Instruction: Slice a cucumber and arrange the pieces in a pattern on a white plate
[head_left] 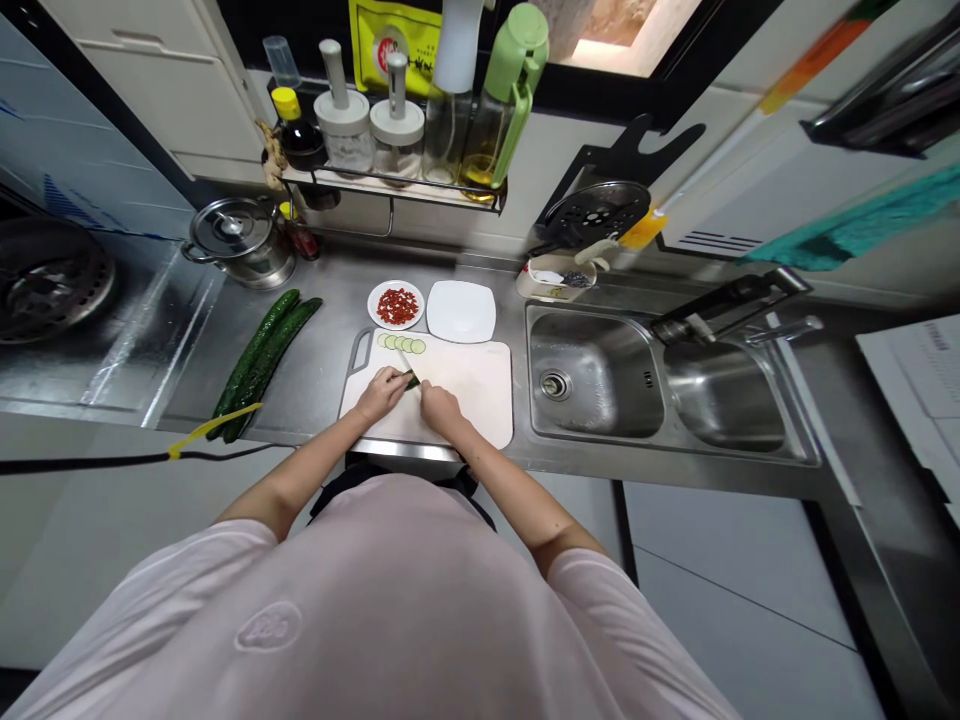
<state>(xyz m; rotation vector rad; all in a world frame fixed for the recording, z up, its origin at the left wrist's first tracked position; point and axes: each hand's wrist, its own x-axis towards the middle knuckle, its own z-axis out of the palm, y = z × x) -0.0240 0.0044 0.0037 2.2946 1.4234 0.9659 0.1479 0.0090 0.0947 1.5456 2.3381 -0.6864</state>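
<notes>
At mid-board, left hand (381,392) pins green piece (412,381), likely cucumber, on cutting board (480,400); right hand (441,408) clenched round knife (407,364) handle, blade towards 11. Piece: probably light, firm, skin slick, may roll; best held low on sides, fingertips curled clear of blade. Pale slices (401,344), board's 11 o'clock: thin, likely wet, bendy; lift by edges. Round plate (372,304), beyond them: red chopped bits (397,306). Square plate (461,312), 12: nothing visible on it. Lidded pot (232,230), 10: contents hidden.
</notes>
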